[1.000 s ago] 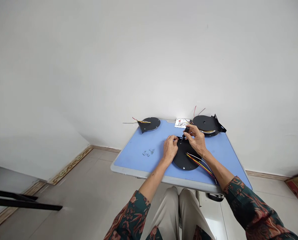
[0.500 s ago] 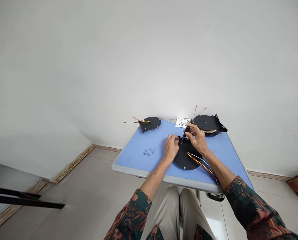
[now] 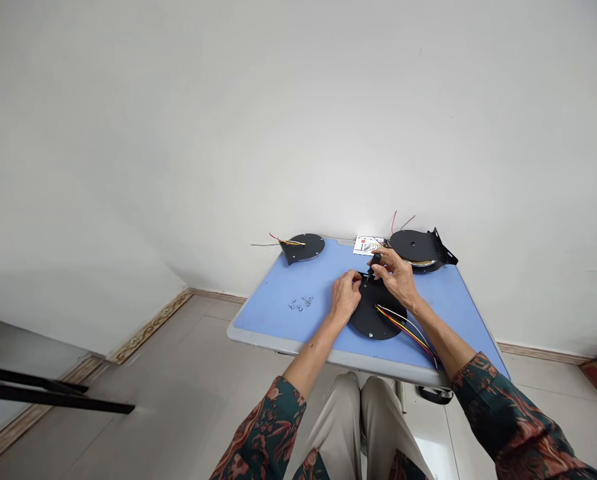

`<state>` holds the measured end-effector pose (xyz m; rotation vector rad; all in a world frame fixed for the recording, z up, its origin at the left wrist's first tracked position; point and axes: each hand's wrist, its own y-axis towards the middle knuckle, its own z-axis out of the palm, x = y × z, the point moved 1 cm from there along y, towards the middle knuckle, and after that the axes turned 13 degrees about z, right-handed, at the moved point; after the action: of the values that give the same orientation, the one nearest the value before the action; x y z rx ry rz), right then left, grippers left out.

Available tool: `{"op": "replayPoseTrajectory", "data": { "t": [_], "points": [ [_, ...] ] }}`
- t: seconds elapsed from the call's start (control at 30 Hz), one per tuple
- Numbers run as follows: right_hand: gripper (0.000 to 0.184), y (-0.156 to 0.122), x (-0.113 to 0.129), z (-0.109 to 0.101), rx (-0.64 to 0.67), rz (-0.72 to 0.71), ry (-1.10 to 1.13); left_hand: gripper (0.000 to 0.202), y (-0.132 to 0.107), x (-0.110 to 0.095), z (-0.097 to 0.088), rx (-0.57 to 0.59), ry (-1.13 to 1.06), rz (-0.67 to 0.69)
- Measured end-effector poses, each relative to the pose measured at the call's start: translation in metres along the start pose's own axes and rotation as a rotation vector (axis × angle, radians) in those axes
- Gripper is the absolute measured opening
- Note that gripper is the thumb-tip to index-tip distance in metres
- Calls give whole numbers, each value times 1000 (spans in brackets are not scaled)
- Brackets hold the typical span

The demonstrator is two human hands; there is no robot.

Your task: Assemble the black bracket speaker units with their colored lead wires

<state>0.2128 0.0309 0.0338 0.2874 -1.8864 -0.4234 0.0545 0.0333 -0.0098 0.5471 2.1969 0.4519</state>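
- The black disc point(image 3: 375, 321) lies flat on the blue table point(image 3: 278, 293), directly under and between both hands. Its near half reaches back toward the person's body, and its far rim sits right at the fingertips.
- The right hand point(image 3: 399, 277) grasps a small dark screwdriver point(image 3: 373, 265) by the handle with its fingertips. The tool's long axis is tilted, with the handle up and away and the tip slanting down and leftward to the disc's far rim.
- The left hand point(image 3: 345, 297) is curled, its fingertips drawn together at that same rim, just beside the screwdriver tip (whether they pinch something is too small to tell).
- Both hands meet at one spot on the rim. The left comes at it from the left and the right from above and to the right.
- Coloured wires point(image 3: 407, 327) run from the disc's middle back under the right wrist.
- Loose screws point(image 3: 301, 304) lie well to the left of the left hand, the nearer hand to them.
- Beyond the hands are a white card point(image 3: 367, 245) and two more discs, the far-left disc point(image 3: 305, 245) and the far-right disc point(image 3: 415, 247).
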Motion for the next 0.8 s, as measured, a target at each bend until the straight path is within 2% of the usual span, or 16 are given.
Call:
{"op": "replayPoseTrajectory", "data": {
  "t": [0.23, 0.5, 0.63, 0.8],
  "points": [
    [29, -1, 3, 1, 15, -37, -89, 20, 2, -2, -1, 13, -39, 19],
    [28, 2, 2, -5, 82, -2, 11, 19, 6, 1, -1, 61, -68, 52],
    [25, 4, 2, -12, 153, -21, -14, 19, 7, 2, -2, 90, -93, 90],
    [22, 9, -8, -21, 223, -10, 74, 20, 9, 4, -2, 135, -71, 152]
  ]
}}
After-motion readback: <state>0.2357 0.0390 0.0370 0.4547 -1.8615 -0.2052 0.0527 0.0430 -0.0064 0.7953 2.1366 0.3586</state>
